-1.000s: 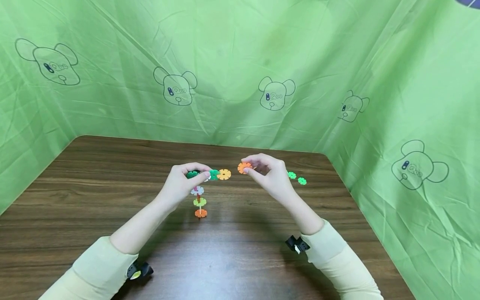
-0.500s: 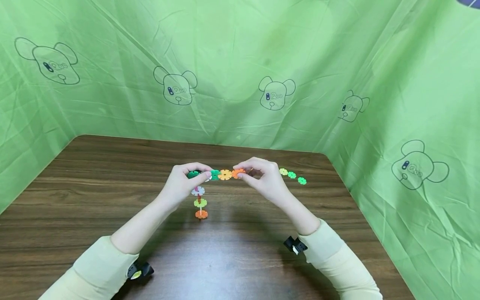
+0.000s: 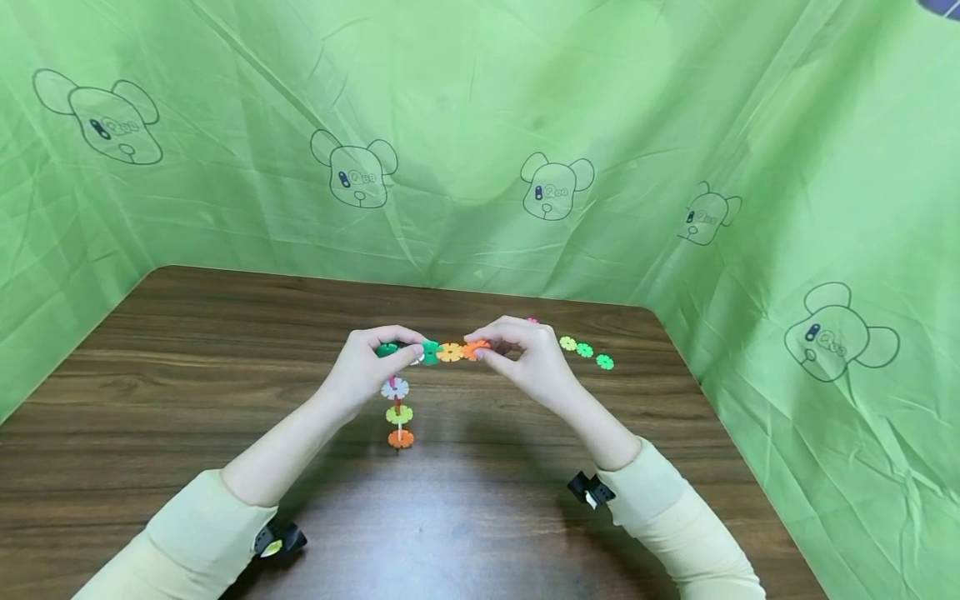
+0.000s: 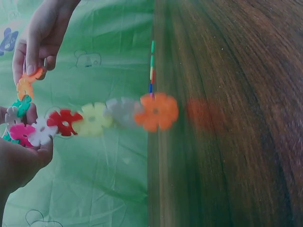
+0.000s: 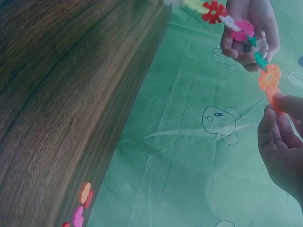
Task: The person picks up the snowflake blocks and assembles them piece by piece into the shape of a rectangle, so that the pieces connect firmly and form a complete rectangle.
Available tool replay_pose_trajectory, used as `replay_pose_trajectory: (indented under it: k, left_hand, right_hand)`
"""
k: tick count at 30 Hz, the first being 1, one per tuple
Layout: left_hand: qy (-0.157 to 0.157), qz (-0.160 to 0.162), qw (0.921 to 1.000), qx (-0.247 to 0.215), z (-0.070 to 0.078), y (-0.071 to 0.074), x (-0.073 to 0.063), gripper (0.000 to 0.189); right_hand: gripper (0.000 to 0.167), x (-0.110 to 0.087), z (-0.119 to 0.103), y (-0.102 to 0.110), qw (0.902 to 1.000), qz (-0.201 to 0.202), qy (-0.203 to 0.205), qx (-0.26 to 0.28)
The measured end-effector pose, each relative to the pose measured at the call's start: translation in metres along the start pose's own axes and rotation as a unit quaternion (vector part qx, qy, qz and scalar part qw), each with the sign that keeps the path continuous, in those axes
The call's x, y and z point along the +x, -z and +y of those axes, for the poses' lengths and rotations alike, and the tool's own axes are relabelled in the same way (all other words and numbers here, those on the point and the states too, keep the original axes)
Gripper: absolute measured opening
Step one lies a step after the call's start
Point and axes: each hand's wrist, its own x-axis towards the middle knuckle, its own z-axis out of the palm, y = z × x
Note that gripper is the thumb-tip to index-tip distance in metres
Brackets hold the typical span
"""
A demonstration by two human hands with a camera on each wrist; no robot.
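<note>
My left hand (image 3: 375,362) pinches a chain of interlocking flower-shaped plastic discs between thumb and fingers. Its loose part dangles above the table, with a white disc (image 3: 395,388), a lime disc (image 3: 399,414) and, lowest, an orange disc (image 4: 157,112). A red disc (image 4: 64,122) also shows in the left wrist view. To the right of that hand extend a green disc (image 3: 431,352) and a light orange disc (image 3: 450,352). My right hand (image 3: 528,354) pinches a darker orange disc (image 3: 474,350) against the light orange one. Whether their slots are fully engaged is too small to tell.
Loose discs lie on the brown wooden table (image 3: 247,333) behind and right of the right hand, among them a lime disc (image 3: 567,342), a green disc (image 3: 605,362) and a pink disc (image 3: 532,319). A green cloth (image 3: 450,125) hangs around the table.
My right hand has moved left and slightly down, bringing the darker orange disc from apart to meet the light orange one. The dangling strand hangs slightly lower; the left hand has barely moved.
</note>
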Motion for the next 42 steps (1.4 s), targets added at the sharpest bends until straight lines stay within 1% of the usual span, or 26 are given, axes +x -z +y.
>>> replay_pose_trajectory:
  k: [5,11,14,16,21,25,29,31,36,39,42]
  left_hand:
    - [-0.010,-0.001,0.9999,0.002,-0.002,-0.003,0.000,0.014]
    - [-0.021,0.009,0.9996,0.016,-0.002,-0.004,0.000,0.011]
    - [-0.029,0.009,0.9993,0.022,-0.001,-0.005,0.001,0.011]
    - [-0.032,0.005,0.9991,0.027,0.000,-0.005,0.001,0.013]
    - [-0.023,0.002,0.9991,0.036,0.003,-0.005,0.001,0.017]
    - [-0.016,0.007,0.9992,0.037,0.005,-0.004,0.000,0.017]
    - [-0.014,0.008,0.9991,0.040,0.007,-0.005,0.000,0.016]
    - [-0.012,0.008,0.9992,0.038,0.007,-0.007,0.000,0.017]
    - [-0.014,0.009,0.9995,0.025,0.008,-0.009,0.000,0.017]
    - [-0.016,0.016,0.9995,0.023,0.007,-0.010,-0.001,0.018]
    - [-0.006,0.021,0.9995,0.022,0.005,-0.010,-0.001,0.018]
  right_hand:
    - [0.018,0.000,-0.001,-0.001,0.9999,-0.004,-0.011,0.002]
    - [0.020,-0.002,-0.001,-0.003,0.9994,-0.007,-0.033,0.007]
    - [0.020,-0.002,-0.005,-0.004,0.9989,-0.009,-0.046,0.008]
    - [0.020,0.000,-0.013,-0.004,0.9985,-0.010,-0.052,0.013]
    - [0.019,0.002,-0.030,-0.001,0.9960,-0.007,-0.083,0.032]
    - [0.018,0.000,-0.024,-0.003,0.9940,-0.003,-0.102,0.041]
    - [0.017,-0.003,-0.011,-0.006,0.9937,0.004,-0.104,0.040]
    - [0.016,-0.003,-0.009,-0.007,0.9943,0.007,-0.098,0.042]
    - [0.014,-0.004,-0.006,-0.008,0.9959,0.015,-0.076,0.046]
    - [0.013,-0.003,-0.007,-0.008,0.9957,0.015,-0.077,0.049]
    - [0.013,-0.003,-0.008,-0.009,0.9956,0.011,-0.080,0.048]
